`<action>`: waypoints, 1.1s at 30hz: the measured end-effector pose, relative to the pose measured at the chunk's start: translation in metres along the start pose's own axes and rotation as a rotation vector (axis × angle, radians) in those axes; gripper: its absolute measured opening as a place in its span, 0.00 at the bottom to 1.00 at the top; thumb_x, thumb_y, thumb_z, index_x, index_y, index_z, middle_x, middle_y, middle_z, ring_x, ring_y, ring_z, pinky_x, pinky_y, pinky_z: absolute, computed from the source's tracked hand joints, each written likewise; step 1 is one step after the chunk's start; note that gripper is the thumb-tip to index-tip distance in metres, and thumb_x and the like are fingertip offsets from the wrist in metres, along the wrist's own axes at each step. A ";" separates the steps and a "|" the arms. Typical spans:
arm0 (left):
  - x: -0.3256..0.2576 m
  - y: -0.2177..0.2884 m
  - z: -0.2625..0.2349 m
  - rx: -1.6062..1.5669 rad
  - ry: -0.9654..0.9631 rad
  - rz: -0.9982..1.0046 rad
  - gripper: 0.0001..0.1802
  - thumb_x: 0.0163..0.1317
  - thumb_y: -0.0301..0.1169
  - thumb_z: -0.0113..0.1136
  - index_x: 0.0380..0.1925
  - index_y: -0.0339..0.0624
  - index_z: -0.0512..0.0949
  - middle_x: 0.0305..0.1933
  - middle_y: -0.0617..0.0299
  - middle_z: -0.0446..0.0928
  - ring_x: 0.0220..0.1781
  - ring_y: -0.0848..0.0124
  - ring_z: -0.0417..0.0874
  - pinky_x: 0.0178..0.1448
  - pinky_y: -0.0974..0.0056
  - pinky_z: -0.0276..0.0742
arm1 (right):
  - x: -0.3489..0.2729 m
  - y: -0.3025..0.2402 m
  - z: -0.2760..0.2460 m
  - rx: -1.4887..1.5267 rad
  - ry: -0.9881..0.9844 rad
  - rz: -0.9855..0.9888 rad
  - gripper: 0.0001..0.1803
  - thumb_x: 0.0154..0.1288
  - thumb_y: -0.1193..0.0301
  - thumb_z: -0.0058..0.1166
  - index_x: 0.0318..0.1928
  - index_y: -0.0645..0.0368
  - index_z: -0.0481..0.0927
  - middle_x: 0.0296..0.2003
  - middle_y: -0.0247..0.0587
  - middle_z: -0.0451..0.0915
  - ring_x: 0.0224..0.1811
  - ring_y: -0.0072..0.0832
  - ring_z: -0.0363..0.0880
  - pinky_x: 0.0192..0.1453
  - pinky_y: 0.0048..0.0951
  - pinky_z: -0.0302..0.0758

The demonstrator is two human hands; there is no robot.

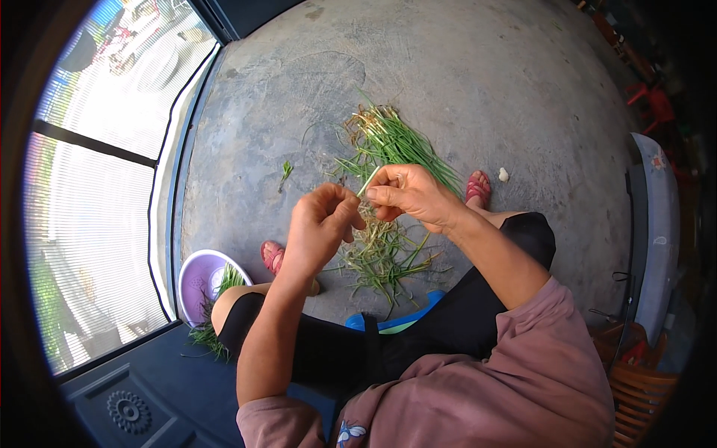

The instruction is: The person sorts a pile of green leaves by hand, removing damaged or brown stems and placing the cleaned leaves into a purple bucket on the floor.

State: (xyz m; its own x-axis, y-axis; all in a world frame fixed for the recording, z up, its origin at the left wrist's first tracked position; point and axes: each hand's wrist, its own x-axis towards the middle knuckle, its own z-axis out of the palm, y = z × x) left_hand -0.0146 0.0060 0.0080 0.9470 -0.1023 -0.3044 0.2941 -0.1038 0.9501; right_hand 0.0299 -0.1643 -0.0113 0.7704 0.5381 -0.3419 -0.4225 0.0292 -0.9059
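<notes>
Left hand (323,224) and right hand (407,196) raised together above the knees, fingertips of both pinched shut on one pale green stalk (367,182), pile of green stalks (388,145) on the concrete floor (485,82) beyond, purple colander (196,280) by the left knee

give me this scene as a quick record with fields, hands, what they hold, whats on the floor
left hand: pinching one end of a thin pale green stalk
right hand: pinching the same stalk's other end
floor: grey concrete floor
far pile: loose pile of long green stalks
near pile: smaller heap of green trimmings
basin: round purple plastic colander holding greens
seat: blue plastic stool
</notes>
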 end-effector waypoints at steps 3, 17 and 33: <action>0.001 -0.003 0.002 0.040 -0.003 0.027 0.07 0.58 0.28 0.49 0.26 0.34 0.71 0.19 0.60 0.75 0.17 0.80 0.71 0.21 0.75 0.67 | 0.003 0.002 0.001 0.004 -0.012 0.016 0.08 0.55 0.70 0.54 0.31 0.64 0.74 0.23 0.33 0.73 0.23 0.17 0.73 0.27 0.18 0.73; 0.000 0.005 0.000 -0.048 0.005 -0.048 0.08 0.60 0.33 0.49 0.29 0.39 0.71 0.21 0.61 0.75 0.18 0.80 0.70 0.21 0.77 0.62 | 0.001 0.005 -0.010 -0.091 0.039 -0.033 0.16 0.63 0.61 0.44 0.27 0.62 0.72 0.23 0.35 0.73 0.21 0.18 0.73 0.27 0.18 0.73; 0.004 0.016 -0.028 -0.396 0.186 0.104 0.09 0.61 0.33 0.48 0.31 0.38 0.72 0.27 0.61 0.74 0.15 0.86 0.55 0.17 0.81 0.49 | -0.007 -0.022 -0.032 0.363 0.167 0.043 0.23 0.65 0.50 0.34 0.28 0.56 0.70 0.17 0.31 0.67 0.16 0.19 0.63 0.22 0.21 0.61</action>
State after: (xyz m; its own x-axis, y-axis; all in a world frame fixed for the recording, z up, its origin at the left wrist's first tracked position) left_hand -0.0028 0.0316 0.0237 0.9706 0.0912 -0.2227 0.1883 0.2881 0.9389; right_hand 0.0488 -0.1961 0.0026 0.8025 0.4018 -0.4410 -0.5745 0.3213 -0.7528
